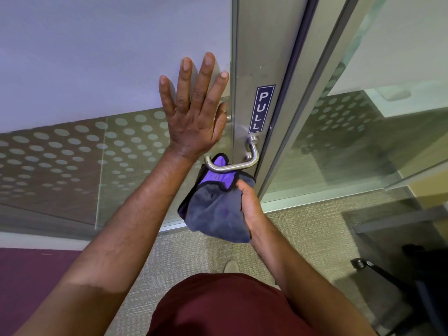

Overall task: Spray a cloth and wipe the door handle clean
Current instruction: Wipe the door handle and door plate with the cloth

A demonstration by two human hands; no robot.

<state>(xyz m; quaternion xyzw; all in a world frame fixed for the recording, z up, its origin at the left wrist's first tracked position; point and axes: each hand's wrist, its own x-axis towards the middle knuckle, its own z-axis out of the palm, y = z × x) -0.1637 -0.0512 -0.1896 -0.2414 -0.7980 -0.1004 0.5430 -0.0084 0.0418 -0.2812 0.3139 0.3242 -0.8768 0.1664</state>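
We have our left hand (194,110) spread flat against the glass door (97,69), fingers straight and fanned apart, palm pressed to the pane just beside the metal door frame (244,57). It holds nothing. Our right hand (247,202) is curled around a bunched cloth (215,209), grey on the outside with a purple side showing at the top. The thumb pinches the cloth's dark-edged hem. The cloth's upper purple fold sits behind and under the door handle (232,166), touching the bar near its free end. The handle is a steel lever fixed to the frame, below a blue PULL sign (261,109). Carpet (194,251) lies underfoot.
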